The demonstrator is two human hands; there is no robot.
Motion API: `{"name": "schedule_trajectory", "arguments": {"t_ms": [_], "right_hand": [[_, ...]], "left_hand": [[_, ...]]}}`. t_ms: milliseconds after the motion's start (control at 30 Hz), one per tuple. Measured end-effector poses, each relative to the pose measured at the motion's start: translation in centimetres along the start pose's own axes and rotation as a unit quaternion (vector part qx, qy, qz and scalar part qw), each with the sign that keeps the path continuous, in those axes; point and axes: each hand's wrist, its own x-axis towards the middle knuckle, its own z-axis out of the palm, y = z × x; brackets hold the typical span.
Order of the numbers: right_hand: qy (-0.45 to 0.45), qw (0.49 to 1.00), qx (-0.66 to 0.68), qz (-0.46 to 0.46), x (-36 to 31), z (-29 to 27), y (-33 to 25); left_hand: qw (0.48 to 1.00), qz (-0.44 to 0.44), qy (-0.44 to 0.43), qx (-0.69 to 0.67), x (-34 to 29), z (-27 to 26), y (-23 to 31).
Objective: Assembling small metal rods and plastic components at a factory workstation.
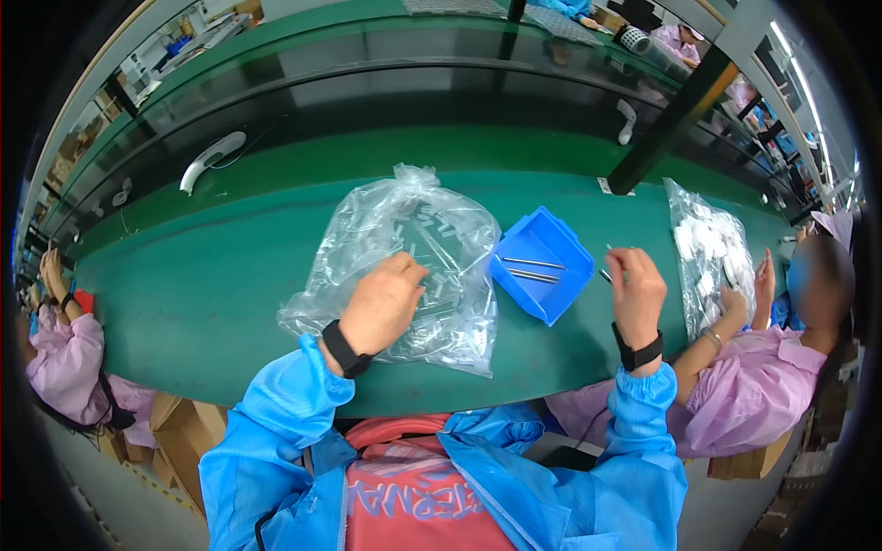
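Observation:
A clear plastic bag (354,248) full of short transparent tubes (427,230) lies on the green bench in front of me. My left hand (384,298) is over the bag with its fingers curled together; what they hold, if anything, is hidden. Right of the bag stands a blue plastic tray (570,253) with several thin metal rods (533,269) lying in it. Beyond the tray's right side my right hand (638,289) is raised in a pinch. A short, thin rod (604,275) with a dark end pokes out beside its fingers, mostly hidden by them.
Another clear bag (712,243) with white pieces lies at the right, where a person in a pink sleeve (744,390) works close by. A second person (69,354) sits at the far left. White handheld devices (211,161) rest at the back, near a dark post (671,124).

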Motion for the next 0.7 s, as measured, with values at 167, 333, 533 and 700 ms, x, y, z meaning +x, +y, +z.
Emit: {"name": "schedule_trajectory", "arguments": {"t_ms": [167,333,533,700], "right_hand": [[-0.184,0.969,-0.019,-0.164,1.0,4.3,-3.3],[-0.208,0.946,-0.105,-0.225,0.8,6.5,-2.6],[-0.218,0.948,-0.088,-0.216,0.2,7.5,-3.2],[-0.217,0.951,-0.084,-0.205,0.3,7.9,-2.7]], "left_hand": [[0.982,-0.048,0.007,0.183,2.1,2.5,-1.3],[0.962,-0.043,0.016,0.268,4.1,4.4,-2.4],[0.959,-0.006,0.028,0.282,3.4,4.0,-2.8],[0.986,0.047,0.12,0.102,2.4,-0.1,0.3]]}}
